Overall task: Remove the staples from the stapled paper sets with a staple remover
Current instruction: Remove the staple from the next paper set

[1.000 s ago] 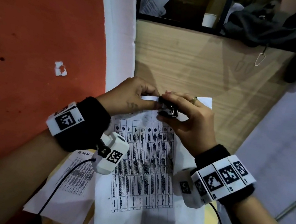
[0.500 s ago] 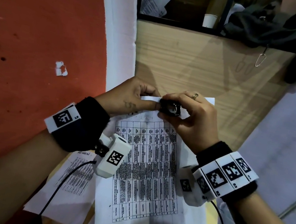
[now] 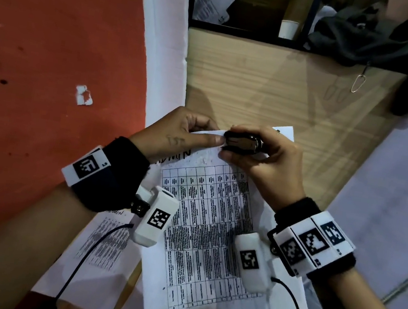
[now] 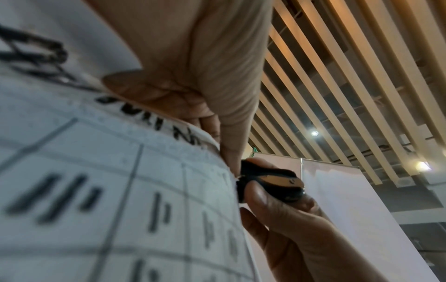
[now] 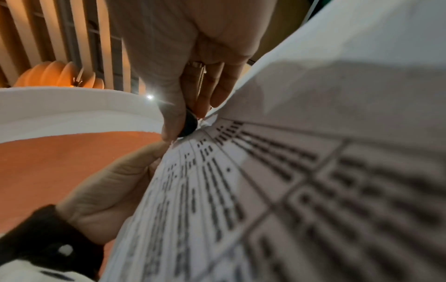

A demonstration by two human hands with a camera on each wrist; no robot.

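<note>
Left hand [image 3: 173,136]: pinches top edge of white printed paper set with table grid [image 3: 208,221], thumb on top. Right hand [image 3: 263,161]: fingers curled around black staple remover with metal faces [image 3: 242,142], its tip against the top edge beside the left thumb. Paper set held above light wooden table [image 3: 262,83]. Second printed sheet [image 3: 97,244] below, at left.

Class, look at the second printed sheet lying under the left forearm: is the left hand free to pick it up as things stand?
Probably not yet. The left hand pinches the top edge of the stapled paper set while the right hand works the staple remover there. The second sheet lies uncovered near the forearm.
</note>
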